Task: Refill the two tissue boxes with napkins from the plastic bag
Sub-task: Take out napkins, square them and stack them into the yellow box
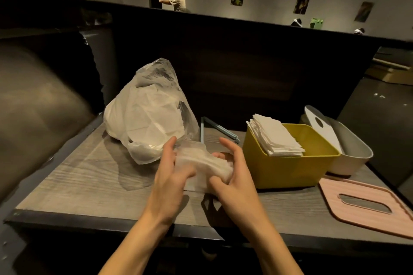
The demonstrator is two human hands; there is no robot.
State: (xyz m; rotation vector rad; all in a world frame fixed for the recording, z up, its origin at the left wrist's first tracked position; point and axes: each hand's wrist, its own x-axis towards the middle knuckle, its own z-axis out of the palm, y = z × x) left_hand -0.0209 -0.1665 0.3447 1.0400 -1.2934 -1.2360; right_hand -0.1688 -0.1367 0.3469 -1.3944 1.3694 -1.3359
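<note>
Two hands share one blurred wad of white napkins (pixel 202 166) above the surface (pixel 89 176): the left hand (pixel 172 169) and right hand (pixel 234 176) both keep a curled grip on it. At ten o'clock slumps the translucent plastic bag (pixel 147 116). At three o'clock the yellow box (pixel 290 169) holds a tilted napkin stack (pixel 273 135); beyond it the grey box (pixel 355 154), lids off.

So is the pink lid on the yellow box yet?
No, the pink lid lies flat on the table, right of the open yellow box, which shows napkins.
</note>
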